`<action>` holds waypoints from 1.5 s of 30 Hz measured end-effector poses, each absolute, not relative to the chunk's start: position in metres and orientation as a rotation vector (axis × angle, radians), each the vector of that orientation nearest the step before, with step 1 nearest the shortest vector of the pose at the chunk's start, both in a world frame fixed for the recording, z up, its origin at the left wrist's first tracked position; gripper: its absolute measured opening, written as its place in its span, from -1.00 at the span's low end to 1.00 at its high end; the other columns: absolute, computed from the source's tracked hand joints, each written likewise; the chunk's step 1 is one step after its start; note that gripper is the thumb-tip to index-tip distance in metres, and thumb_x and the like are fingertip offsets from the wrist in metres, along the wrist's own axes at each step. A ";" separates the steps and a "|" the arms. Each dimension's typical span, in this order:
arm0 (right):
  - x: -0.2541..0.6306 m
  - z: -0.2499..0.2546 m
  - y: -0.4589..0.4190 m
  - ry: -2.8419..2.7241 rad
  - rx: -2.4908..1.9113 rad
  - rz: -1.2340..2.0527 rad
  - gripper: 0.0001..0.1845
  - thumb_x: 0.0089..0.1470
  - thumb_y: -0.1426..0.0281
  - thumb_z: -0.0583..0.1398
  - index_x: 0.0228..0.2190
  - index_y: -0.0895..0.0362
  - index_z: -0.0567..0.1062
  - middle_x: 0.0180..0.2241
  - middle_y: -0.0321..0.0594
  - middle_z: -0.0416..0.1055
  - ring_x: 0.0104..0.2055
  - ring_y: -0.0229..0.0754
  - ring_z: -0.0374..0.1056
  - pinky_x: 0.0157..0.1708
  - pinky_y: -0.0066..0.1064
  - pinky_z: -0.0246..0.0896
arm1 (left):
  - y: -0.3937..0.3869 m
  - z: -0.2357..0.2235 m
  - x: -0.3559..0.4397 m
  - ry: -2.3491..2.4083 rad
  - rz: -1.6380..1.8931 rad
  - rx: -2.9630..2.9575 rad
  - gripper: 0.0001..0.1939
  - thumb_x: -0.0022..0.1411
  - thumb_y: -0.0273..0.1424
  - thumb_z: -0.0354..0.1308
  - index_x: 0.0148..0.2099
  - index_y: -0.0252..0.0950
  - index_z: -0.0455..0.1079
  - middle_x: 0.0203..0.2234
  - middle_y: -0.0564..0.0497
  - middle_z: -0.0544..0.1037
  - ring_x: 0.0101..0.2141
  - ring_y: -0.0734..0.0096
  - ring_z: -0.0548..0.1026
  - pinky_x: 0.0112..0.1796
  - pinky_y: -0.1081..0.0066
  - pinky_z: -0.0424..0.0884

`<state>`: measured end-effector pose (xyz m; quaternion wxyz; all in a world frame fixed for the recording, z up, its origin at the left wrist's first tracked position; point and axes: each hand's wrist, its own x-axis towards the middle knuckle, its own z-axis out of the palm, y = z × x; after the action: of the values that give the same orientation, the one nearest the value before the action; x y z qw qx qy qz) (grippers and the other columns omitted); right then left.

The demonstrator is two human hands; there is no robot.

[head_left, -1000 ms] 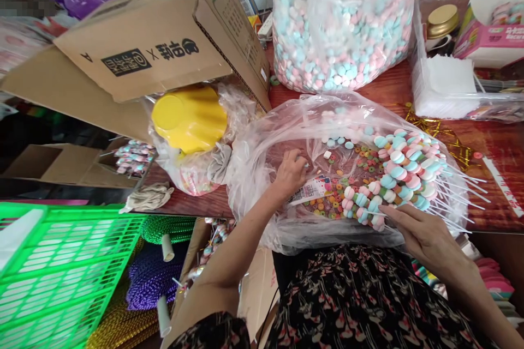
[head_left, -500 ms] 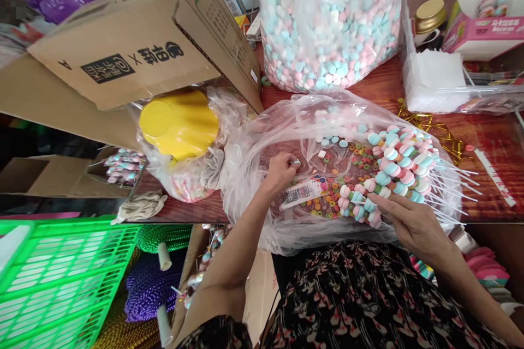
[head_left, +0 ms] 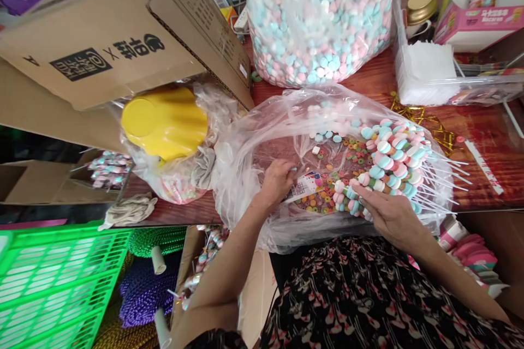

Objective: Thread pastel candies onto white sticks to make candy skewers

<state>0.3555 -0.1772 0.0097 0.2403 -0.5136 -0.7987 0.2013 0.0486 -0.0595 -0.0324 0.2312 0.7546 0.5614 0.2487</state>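
Pastel candy skewers (head_left: 393,158), piled together, pointing right

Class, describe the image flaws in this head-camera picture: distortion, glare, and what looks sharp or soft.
Head view: wide-angle distortion bends the cardboard box and green plastic crate near the edges; glare streaks the clear plastic bag; the candy skewers look fairly sharp; lighting is even, with few hard shadows.

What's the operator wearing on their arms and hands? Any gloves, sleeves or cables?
No gloves: the left hand and right hand are bare, and the forearms are uncovered. No rings, watch or cables show. The only clothing in view is a black garment with a pink-and-red floral print, and a dark sleeve shows at the bottom edge by the left arm.
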 end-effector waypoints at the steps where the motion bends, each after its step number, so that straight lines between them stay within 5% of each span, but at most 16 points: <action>1: 0.352 0.010 -0.176 -2.196 -1.410 0.540 -0.50 0.31 0.53 0.01 0.22 0.11 0.36 -0.15 -0.08 0.61 -0.25 -0.13 0.55 -0.20 -0.33 0.46 | -0.064 -0.027 0.052 1.520 0.797 1.907 -0.88 0.12 -0.48 0.24 -0.27 -0.28 0.58 -0.33 -0.07 0.61 -0.26 0.27 0.53 -0.11 0.20 0.48; 6: 0.335 0.017 -0.169 -2.209 -1.393 0.512 -0.47 0.28 0.57 0.00 0.24 0.17 0.33 -0.24 -0.09 0.61 -0.30 -0.14 0.52 -0.30 -0.38 0.41 | -0.090 0.010 0.093 1.208 1.185 1.008 -0.65 -0.10 -0.32 0.49 -0.20 -0.25 0.59 -0.40 0.02 0.64 -0.46 0.43 0.55 -0.42 0.43 0.51; 12: 0.333 0.026 -0.166 -2.218 -1.427 0.463 -0.44 0.23 0.61 0.00 0.24 0.20 0.33 -0.12 -0.06 0.60 -0.23 -0.14 0.53 -0.29 -0.39 0.37 | -0.105 0.017 0.139 1.001 1.357 0.760 -0.64 -0.22 -0.36 0.56 -0.29 -0.20 0.62 -0.36 0.05 0.65 -0.38 0.49 0.56 -0.34 0.50 0.52; 19: 0.340 0.025 -0.173 -2.259 -1.493 0.526 -0.40 0.19 0.62 0.03 0.25 0.22 0.30 -0.27 -0.12 0.60 -0.31 -0.15 0.48 -0.32 -0.39 0.30 | -0.105 0.004 0.148 0.979 1.395 0.819 -0.67 -0.16 -0.38 0.55 -0.27 -0.16 0.62 -0.23 0.05 0.64 -0.22 0.47 0.56 -0.13 0.46 0.49; 26: 0.338 0.024 -0.175 -2.250 -1.502 0.535 -0.41 0.21 0.61 0.02 0.26 0.23 0.29 -0.19 -0.08 0.60 -0.27 -0.15 0.49 -0.32 -0.40 0.27 | -0.108 -0.007 0.151 1.135 1.495 1.152 -0.74 -0.04 -0.29 0.49 -0.26 -0.17 0.58 -0.29 0.05 0.63 -0.23 0.40 0.58 -0.13 0.34 0.54; 30: 0.336 0.023 -0.176 -2.251 -1.502 0.550 -0.39 0.20 0.61 0.03 0.28 0.25 0.26 -0.27 -0.11 0.61 -0.35 -0.16 0.48 -0.38 -0.40 0.24 | -0.112 -0.006 0.146 1.202 1.523 1.674 -0.83 0.11 -0.44 0.39 -0.21 -0.16 0.57 -0.27 0.04 0.64 -0.22 0.38 0.60 -0.12 0.28 0.54; 34: 0.334 0.021 -0.176 -2.191 -1.480 0.593 -0.38 0.20 0.62 0.01 0.28 0.24 0.24 -0.25 -0.12 0.61 -0.31 -0.17 0.50 -0.33 -0.41 0.28 | -0.114 -0.002 0.142 1.146 1.508 1.999 -0.71 0.13 -0.59 0.34 -0.14 -0.13 0.57 -0.22 0.05 0.66 -0.22 0.40 0.62 -0.14 0.33 0.53; 45: 0.323 0.009 -0.174 -2.009 -1.293 0.631 -0.37 0.26 0.60 -0.02 0.33 0.20 0.14 -0.18 -0.07 0.61 -0.24 -0.18 0.53 -0.23 -0.40 0.40 | -0.119 -0.001 0.146 1.199 1.566 1.970 -0.74 0.13 -0.59 0.33 -0.17 -0.13 0.57 -0.22 0.03 0.65 -0.21 0.38 0.61 -0.11 0.30 0.55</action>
<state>0.3228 -0.1744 0.0090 0.3291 -0.4941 -0.7677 0.2412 0.1458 -0.1195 -0.0012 0.1760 0.6956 0.4235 0.5530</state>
